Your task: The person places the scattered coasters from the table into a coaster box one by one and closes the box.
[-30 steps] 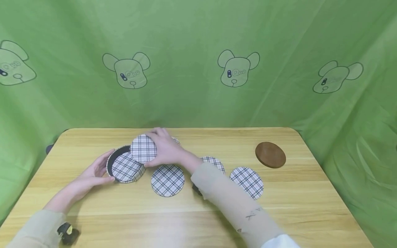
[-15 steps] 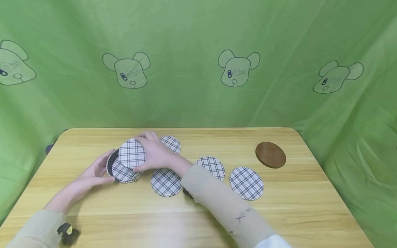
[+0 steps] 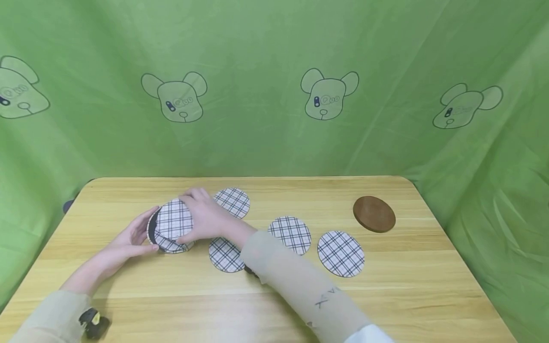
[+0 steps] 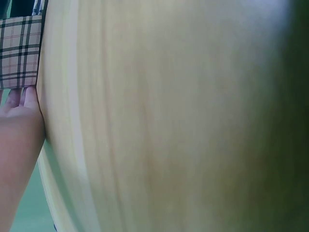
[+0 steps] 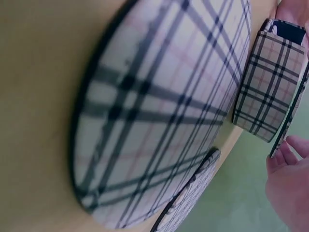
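My left hand [image 3: 133, 238] grips the left side of a round plaid coaster holder [image 3: 172, 246], thumb in front and fingers behind. The holder has a dark inside wall and stands on the table. In the left wrist view its plaid outer wall [image 4: 19, 54] shows above my fingers. A round plaid coaster [image 3: 174, 219] is pinched at its right edge by my right hand [image 3: 205, 216]. It is tilted over the holder's opening and covers most of it. In the right wrist view this coaster [image 5: 293, 112] appears as a thin edge beside the holder [image 5: 269, 82].
Several matching plaid coasters lie right of the holder: one at the back [image 3: 233, 202], one partly under my right arm [image 3: 224, 257], others farther right [image 3: 341, 254]. A brown round disc [image 3: 374, 214] lies at the table's [image 3: 411, 295] right. A green curtain [image 3: 266, 143] surrounds the table.
My right hand has carried the coaster left and slightly down, from the holder's right side to over its opening. My left hand and the holder have stayed in place.
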The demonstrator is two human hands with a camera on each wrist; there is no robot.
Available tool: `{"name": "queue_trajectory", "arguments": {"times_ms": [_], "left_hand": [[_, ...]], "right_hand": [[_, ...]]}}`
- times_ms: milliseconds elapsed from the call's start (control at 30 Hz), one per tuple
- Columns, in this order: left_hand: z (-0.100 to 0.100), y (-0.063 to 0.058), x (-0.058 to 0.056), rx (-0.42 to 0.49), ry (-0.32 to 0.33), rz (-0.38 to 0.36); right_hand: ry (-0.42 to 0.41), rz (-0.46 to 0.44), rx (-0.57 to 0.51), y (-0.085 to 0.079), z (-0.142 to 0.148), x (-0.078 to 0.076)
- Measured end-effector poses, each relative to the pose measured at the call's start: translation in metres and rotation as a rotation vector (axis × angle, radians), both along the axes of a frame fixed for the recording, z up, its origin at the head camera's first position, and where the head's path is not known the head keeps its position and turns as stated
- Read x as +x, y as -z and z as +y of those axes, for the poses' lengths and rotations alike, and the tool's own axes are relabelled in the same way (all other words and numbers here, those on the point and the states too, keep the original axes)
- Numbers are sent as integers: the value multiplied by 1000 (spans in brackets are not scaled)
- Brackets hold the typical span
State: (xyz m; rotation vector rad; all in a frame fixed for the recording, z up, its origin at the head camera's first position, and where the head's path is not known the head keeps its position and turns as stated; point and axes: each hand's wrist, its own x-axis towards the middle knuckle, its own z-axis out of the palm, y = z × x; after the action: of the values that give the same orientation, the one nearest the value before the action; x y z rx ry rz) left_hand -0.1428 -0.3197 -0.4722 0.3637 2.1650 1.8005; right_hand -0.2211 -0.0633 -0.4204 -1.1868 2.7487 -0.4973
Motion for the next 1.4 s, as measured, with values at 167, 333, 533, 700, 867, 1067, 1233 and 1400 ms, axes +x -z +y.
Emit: {"name": "queue_trajectory", "arguments": {"times_ms": [167,333,533,700,867,1067,1233,1400], "left_hand": [[-1,1,0,-2,0,2],[0,0,0,-2,0,-5],[0,1,1,0,-1,0],[0,1,1,2,0,8],[-1,2,1,-7,-7,2],[-1,3,0,-3,-3,11],[-1,2,0,0,0,13],[-2,3,0,-2,-3,11]], "right_hand": [[8,23,50,4,-5,1],[16,42,80,4,-9,3],[8,55,95,4,-12,6],[3,81,101,5,-12,9],[-28,110,96,4,-15,14],[-26,118,113,6,-19,17],[-12,106,107,12,-20,16],[-19,104,103,12,-20,17]]}}
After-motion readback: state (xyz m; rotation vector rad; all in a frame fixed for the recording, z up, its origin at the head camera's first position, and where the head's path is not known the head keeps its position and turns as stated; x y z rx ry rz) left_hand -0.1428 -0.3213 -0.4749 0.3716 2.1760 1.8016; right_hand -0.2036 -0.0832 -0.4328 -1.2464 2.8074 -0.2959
